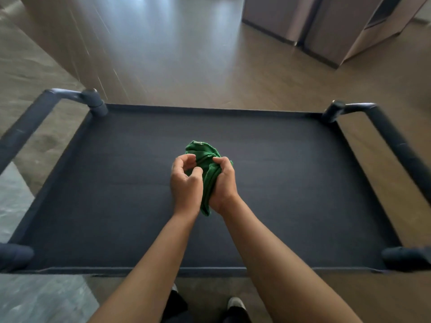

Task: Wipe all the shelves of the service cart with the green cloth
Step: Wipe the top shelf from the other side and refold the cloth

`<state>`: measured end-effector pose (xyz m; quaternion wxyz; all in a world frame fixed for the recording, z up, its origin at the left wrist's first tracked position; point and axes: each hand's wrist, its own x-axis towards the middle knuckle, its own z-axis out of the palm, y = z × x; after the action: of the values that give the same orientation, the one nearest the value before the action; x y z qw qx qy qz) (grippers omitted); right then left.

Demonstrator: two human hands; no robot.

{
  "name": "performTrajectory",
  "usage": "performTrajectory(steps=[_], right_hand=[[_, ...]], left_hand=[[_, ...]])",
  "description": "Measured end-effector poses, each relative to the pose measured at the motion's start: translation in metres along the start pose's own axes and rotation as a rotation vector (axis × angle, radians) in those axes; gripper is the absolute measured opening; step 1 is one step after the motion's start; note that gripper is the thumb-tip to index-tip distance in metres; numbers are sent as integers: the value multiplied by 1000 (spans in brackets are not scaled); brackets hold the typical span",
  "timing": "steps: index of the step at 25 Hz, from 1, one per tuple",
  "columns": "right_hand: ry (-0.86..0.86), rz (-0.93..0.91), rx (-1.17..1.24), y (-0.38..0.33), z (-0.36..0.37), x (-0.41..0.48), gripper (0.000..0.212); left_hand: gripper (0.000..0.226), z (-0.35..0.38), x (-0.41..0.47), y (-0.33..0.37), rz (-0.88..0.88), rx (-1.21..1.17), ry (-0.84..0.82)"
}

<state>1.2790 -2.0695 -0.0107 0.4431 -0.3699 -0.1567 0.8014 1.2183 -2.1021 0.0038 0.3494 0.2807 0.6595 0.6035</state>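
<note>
The service cart's dark top shelf point(116, 183) fills the middle of the view, with a raised rim and round corner posts. Above its centre I hold a bunched green cloth point(205, 155). My right hand point(222, 185) grips the cloth, fingers curled round its middle, with a tail hanging below the wrist. My left hand point(185, 180) sits right beside it, fingers curled, thumb and fingertips touching the cloth's left side. Lower shelves are hidden under the top shelf.
Dark handle bars stick out at the cart's left point(25, 127) and right point(394, 141) ends. Wooden floor lies beyond the cart, a panelled wall point(58, 43) at back left and cabinets point(326, 26) at back right. My shoes point(235, 304) show below the near rim.
</note>
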Motion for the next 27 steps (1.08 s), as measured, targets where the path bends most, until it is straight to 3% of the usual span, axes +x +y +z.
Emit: performTrajectory(steps=[10,16,21,24,27], right_hand=[[128,-187,-3,-112,-153,-70,43],[214,-331,-11,-156,-209,-96,39],[298,-485,-66,-197,-241,-112,38],[486,-570,-390,-198,-256,-108,43],[600,-379,-917,-165,-268,-96,53]], left_hand=[[21,149,-107,-7,-83,39,-331],[17,201,-140,-6,-141,96,-601],[19,228,-155,-9,-220,56,-694],[21,226,-156,-18,-274,40,-682],[21,218,-150,-31,-342,56,-596]])
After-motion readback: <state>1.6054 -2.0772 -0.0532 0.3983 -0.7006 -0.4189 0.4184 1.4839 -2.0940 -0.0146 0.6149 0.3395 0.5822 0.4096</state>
